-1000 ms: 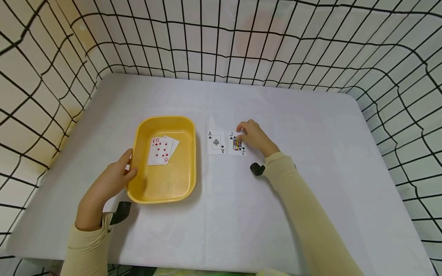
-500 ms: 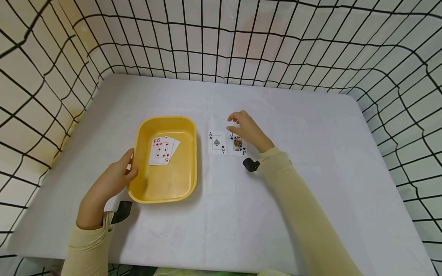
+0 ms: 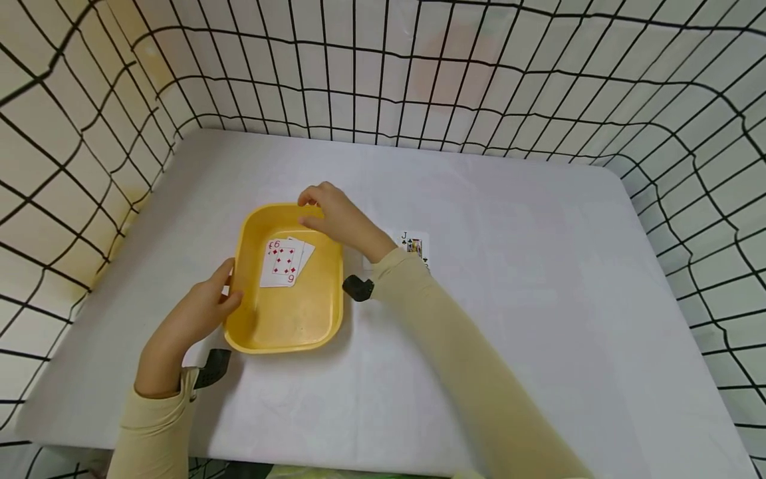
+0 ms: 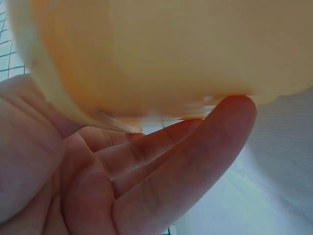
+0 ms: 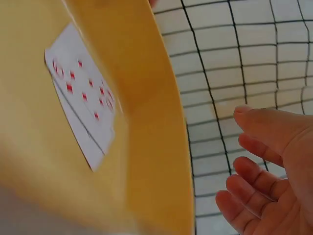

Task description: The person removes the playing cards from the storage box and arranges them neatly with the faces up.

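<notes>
My left hand (image 3: 193,311) grips the left rim of a yellow plastic tray (image 3: 286,346); its fingers (image 4: 176,181) touch the tray's outer side in the left wrist view. A six of diamonds (image 3: 278,265) lies face up in the tray, overlapping another card (image 3: 307,251) whose face is mostly hidden. My right hand (image 3: 342,216) hovers over the tray's far right corner, holding nothing, with fingers loosely bent. Right of the tray, a jack of clubs (image 3: 414,243) lies face up on the table, partly covered by my right sleeve. My right forearm hides nearly all of the ace of spades.
A white cloth covers the table (image 3: 538,279). Black wire mesh (image 3: 383,80) rises along the back and both sides. A small black wrist camera (image 3: 359,288) hangs beside my right cuff, close to the tray's right rim.
My right hand has left the jack of clubs, moving up and then left to the tray without a card. My left hand and the tray have stayed in place.
</notes>
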Demonstrator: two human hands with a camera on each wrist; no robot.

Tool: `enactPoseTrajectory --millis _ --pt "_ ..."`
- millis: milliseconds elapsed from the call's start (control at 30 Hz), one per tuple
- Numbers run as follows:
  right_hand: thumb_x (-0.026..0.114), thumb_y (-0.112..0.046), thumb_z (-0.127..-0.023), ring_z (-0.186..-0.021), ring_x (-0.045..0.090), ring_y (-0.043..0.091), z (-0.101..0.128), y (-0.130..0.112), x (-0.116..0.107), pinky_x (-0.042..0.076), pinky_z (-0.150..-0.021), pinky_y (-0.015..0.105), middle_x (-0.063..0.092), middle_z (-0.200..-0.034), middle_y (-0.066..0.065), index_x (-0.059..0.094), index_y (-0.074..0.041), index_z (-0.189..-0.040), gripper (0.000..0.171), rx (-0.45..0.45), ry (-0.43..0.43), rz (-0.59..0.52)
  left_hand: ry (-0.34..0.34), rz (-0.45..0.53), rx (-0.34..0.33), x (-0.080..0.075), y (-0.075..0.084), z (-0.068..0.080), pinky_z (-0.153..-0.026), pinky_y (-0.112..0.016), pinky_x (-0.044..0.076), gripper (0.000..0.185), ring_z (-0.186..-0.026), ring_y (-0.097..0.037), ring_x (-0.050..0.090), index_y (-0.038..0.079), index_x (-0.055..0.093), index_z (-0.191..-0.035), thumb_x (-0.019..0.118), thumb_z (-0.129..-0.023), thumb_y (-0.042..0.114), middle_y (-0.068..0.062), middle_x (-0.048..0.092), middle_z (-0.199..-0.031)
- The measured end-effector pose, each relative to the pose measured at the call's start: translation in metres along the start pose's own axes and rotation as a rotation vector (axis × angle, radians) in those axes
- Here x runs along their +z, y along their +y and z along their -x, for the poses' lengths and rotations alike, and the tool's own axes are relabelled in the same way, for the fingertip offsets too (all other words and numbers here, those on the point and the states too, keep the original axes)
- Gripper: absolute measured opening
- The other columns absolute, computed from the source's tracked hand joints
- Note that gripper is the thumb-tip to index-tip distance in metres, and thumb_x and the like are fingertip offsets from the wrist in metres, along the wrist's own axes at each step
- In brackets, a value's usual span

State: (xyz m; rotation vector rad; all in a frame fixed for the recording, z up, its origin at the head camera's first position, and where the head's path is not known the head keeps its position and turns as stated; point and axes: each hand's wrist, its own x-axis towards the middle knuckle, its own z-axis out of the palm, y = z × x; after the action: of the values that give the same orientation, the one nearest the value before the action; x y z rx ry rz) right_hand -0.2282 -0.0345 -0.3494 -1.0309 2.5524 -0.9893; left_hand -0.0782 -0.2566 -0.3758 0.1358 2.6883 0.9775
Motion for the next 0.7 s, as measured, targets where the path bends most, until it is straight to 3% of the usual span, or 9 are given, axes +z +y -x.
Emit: enactPoseTrajectory --millis 200,433,533,700 --pt "0.062 -0.031 -0.084 -0.104 0.044 0.013 -0.021 -0.014 0.037 0.035 -0.087 0.017 0.046 -0.116 0.005 0.05 -0.01 -0.119 0.043 0.088 -0.139 0.104 0.007 0.008 0.009 0.0 -0.001 0.0 -0.076 -0.049 0.047 0.051 -0.091 -0.04 0.056 -0.005 0.022 -0.133 0.047 -0.092 0.011 -0.028 0.048 -0.113" --pt "0.07 -0.045 -0.072 -0.113 0.036 0.018 -0.025 -0.015 0.07 0.03 -0.097 0.028 0.036 -0.127 0.004 0.037 -0.011 -0.132 0.076 0.294 -0.323 0.306 0.029 0.013 0.042 0.001 -0.003 0.0 -0.075 -0.048 0.047 0.048 -0.088 -0.038 0.057 -0.005 0.025 -0.13 0.047 -0.091 0.01 -0.025 0.05 -0.108" --pt "0.072 -0.047 -0.069 -0.108 0.033 0.019 -0.024 -0.014 0.077 0.028 -0.095 0.032 0.035 -0.121 0.004 0.038 -0.011 -0.128 0.078 0.32 -0.325 0.394 0.033 0.02 0.044 0.002 -0.004 0.0 -0.074 -0.047 0.048 0.048 -0.087 -0.037 0.058 -0.004 0.025 -0.131 0.047 -0.091 0.01 -0.025 0.05 -0.109" --pt "0.073 -0.047 -0.067 -0.097 0.032 0.018 -0.023 -0.014 0.08 0.03 -0.086 0.029 0.034 -0.106 0.003 0.044 -0.01 -0.117 0.069 0.323 -0.267 0.43 0.046 0.024 0.058 0.001 -0.005 0.0 -0.073 -0.046 0.048 0.044 -0.086 -0.036 0.058 -0.003 0.027 -0.128 0.048 -0.091 0.009 -0.023 0.051 -0.105"
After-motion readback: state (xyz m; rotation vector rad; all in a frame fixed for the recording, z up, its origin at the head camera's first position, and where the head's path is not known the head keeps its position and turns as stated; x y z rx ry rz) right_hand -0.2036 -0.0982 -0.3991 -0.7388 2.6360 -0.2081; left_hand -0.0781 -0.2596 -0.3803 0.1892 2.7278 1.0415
